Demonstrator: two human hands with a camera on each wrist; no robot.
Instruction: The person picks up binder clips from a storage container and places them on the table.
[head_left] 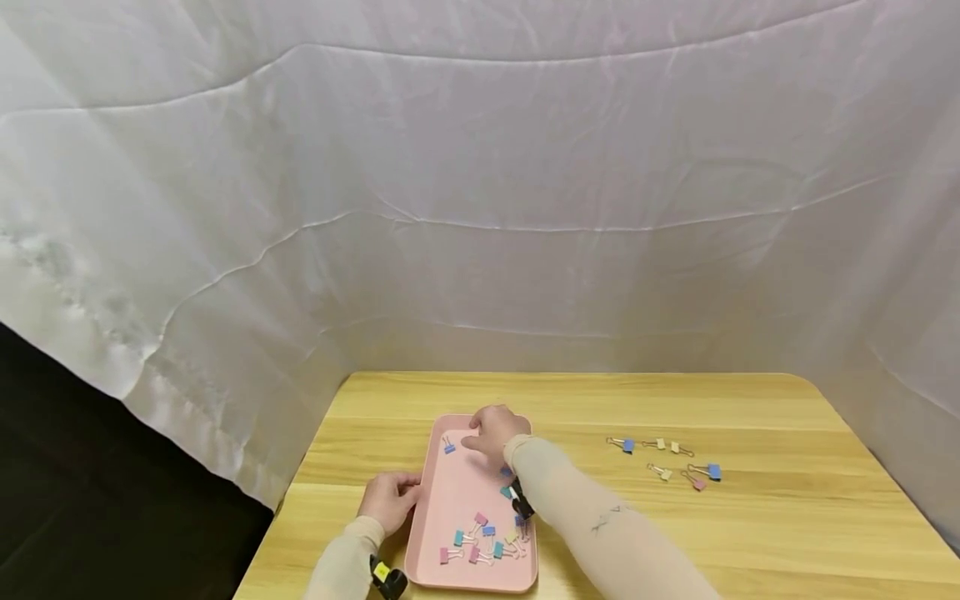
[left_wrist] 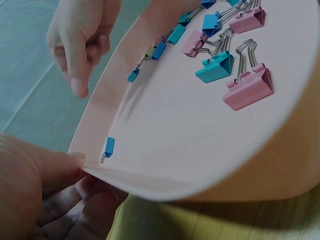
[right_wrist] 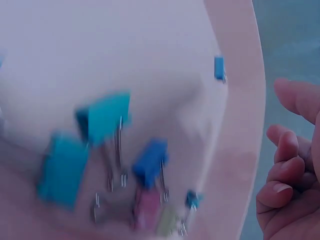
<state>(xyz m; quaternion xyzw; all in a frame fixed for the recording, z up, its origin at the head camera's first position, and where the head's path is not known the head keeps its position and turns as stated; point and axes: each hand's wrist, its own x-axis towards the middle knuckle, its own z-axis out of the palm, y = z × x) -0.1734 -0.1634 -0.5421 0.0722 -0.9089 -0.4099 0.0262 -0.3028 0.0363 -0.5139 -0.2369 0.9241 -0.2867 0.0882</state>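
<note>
A shallow pink tray lies lengthwise on the table. My left hand grips its left rim, with the thumb on the edge and the fingers underneath, as the left wrist view shows. Over the tray's far end hovers my right hand. Its fingers are loosely bent and nothing shows between them. A lone blue binder clip lies at the far left inside the tray. Pink clips and teal clips lie with blue and yellow ones nearer me and along the right side. My right forearm hides part of the tray.
Right of the tray, several binder clips lie loose on the wooden table, among them a blue clip, a yellow clip and a pink clip. A pale curtain hangs behind and at the sides.
</note>
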